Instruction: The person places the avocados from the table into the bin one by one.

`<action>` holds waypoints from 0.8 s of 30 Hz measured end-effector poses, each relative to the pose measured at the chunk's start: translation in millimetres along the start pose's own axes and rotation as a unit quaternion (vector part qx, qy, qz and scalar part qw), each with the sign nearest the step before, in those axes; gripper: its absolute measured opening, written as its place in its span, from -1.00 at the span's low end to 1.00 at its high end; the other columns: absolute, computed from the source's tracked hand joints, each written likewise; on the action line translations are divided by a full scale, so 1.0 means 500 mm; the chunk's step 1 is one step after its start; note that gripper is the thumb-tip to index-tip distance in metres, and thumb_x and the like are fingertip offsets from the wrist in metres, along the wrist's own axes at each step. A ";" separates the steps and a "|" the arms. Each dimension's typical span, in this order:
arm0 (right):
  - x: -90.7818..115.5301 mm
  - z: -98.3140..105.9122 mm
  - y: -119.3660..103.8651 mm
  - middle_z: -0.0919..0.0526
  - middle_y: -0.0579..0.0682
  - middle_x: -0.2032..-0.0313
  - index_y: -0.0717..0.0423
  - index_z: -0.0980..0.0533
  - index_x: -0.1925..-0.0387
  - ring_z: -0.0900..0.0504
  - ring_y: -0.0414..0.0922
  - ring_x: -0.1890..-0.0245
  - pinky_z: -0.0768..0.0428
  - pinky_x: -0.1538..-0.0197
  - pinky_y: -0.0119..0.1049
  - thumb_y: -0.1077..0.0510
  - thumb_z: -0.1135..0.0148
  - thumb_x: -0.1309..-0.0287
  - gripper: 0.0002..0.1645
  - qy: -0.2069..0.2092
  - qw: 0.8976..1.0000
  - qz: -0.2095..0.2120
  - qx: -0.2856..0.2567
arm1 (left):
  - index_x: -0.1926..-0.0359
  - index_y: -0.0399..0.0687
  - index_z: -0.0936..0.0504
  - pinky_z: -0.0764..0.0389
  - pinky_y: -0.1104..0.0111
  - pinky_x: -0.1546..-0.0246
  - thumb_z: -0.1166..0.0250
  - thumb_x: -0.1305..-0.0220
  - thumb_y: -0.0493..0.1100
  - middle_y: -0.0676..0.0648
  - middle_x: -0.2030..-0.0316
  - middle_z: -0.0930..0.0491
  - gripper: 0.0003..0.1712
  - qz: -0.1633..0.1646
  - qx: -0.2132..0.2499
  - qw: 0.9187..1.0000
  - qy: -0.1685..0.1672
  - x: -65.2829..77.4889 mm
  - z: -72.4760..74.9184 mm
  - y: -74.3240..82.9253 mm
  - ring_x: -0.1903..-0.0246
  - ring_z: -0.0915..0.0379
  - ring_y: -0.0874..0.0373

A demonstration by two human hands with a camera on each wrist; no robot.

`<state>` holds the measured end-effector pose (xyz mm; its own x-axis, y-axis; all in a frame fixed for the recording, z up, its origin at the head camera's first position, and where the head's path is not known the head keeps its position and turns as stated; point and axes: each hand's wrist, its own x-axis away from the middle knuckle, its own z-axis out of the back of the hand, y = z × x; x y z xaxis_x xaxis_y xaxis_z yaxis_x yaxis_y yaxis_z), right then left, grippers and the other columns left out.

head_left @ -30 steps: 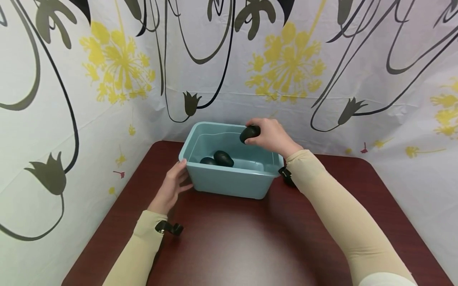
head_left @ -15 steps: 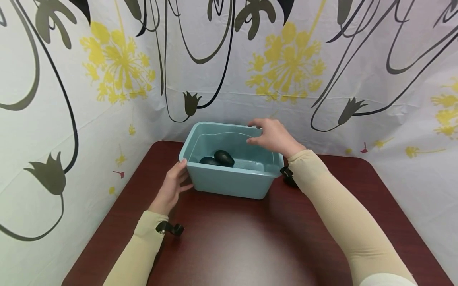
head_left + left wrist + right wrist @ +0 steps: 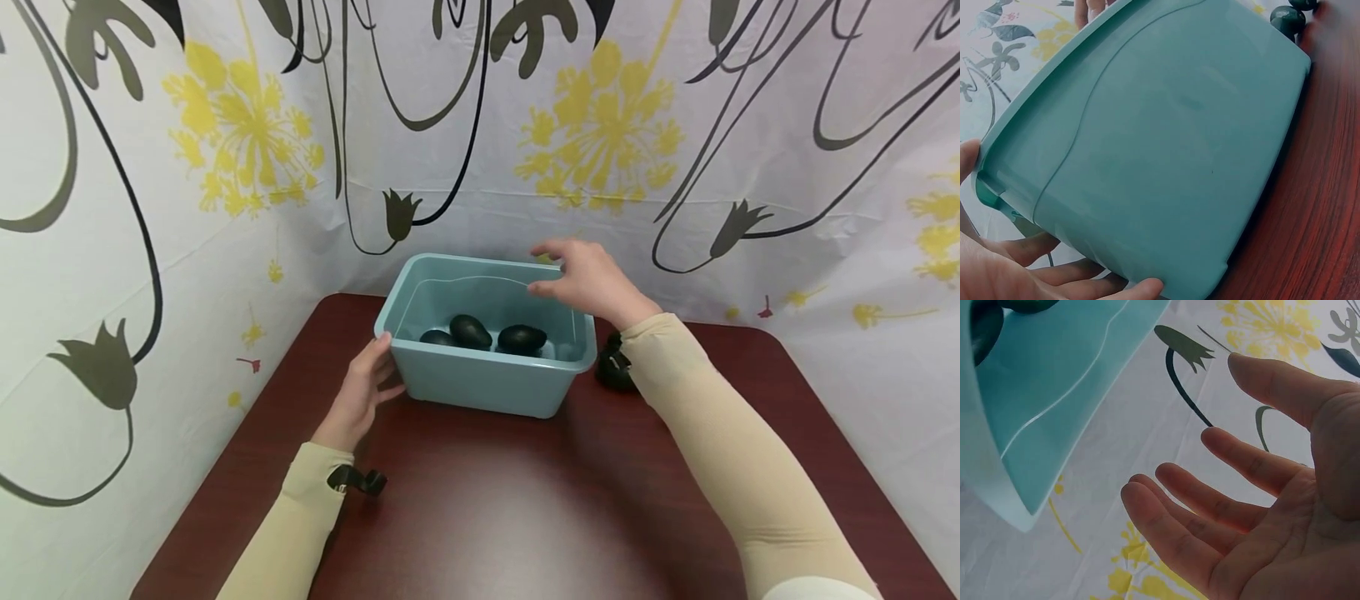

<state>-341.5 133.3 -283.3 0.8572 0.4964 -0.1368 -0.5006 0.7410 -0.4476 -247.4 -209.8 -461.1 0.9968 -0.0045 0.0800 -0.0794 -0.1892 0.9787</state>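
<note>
In the head view, a light-blue plastic bin (image 3: 480, 383) stands on the table with dark avocados inside. One avocado (image 3: 522, 339) lies to the right, another (image 3: 470, 332) near the middle, and a third (image 3: 437, 337) is partly hidden by the front rim. My left hand (image 3: 360, 396) touches the bin's left front corner, a fingertip at the rim and the other fingers extended along the wall. Above the bin's right back rim is my right hand (image 3: 588, 279), thumb and fingers spread apart. The right wrist view shows nothing in that hand (image 3: 1241, 506).
Dark rounded objects (image 3: 1288, 22) sit on the table beyond the bin in the left wrist view. The dark red table (image 3: 465, 500) meets a patterned cloth (image 3: 465, 167) close behind the bin. Black bands with small devices (image 3: 356, 479) are on the wrists.
My right hand held an avocado above the bin, then let it go. That avocado now lies in the bin's right part. The right hand has shifted slightly right; the left hand stays at the corner.
</note>
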 end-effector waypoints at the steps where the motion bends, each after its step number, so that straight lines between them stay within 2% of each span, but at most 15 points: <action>1: 0.002 0.003 0.001 -0.47 0.10 -0.28 -0.15 -0.43 -0.36 -0.52 0.10 -0.12 -0.54 -0.03 0.09 -0.10 -0.42 -0.22 -0.30 0.002 1.000 -0.004 0.001 | -0.54 0.29 -0.17 -0.27 -0.30 -0.23 -0.12 -0.39 0.36 -0.03 -0.48 -0.16 -0.19 0.000 0.001 1.000 0.000 0.001 -0.001 0.000 -0.42 -0.15 -0.05; 14: 0.047 0.047 0.016 -0.46 0.06 -0.30 -0.16 -0.42 -0.37 -0.51 0.12 -0.17 -0.52 -0.08 0.13 -0.15 -0.40 -0.22 -0.27 0.027 0.999 -0.042 0.002 | -0.56 0.25 -0.12 -0.25 -0.28 -0.25 -0.10 -0.41 0.35 -0.03 -0.49 -0.13 -0.18 0.002 0.002 1.000 -0.004 0.011 -0.011 0.002 -0.43 -0.11 -0.04; 24: 0.096 0.081 0.038 -0.45 0.02 -0.32 -0.19 -0.42 -0.38 -0.50 0.13 -0.18 -0.51 -0.07 0.16 -0.20 -0.36 -0.24 -0.28 0.075 0.996 -0.046 0.001 | -0.56 0.28 -0.11 -0.24 -0.30 -0.25 -0.08 -0.43 0.33 -0.05 -0.52 -0.09 -0.21 0.002 -0.003 1.000 -0.004 0.008 -0.009 0.003 -0.45 -0.09 -0.04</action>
<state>-315.0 189.5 -262.6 0.9076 0.3541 -0.2255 -0.4196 0.7812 -0.4623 -243.5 -205.5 -458.6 0.9965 -0.0123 0.0828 -0.0837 -0.1831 0.9795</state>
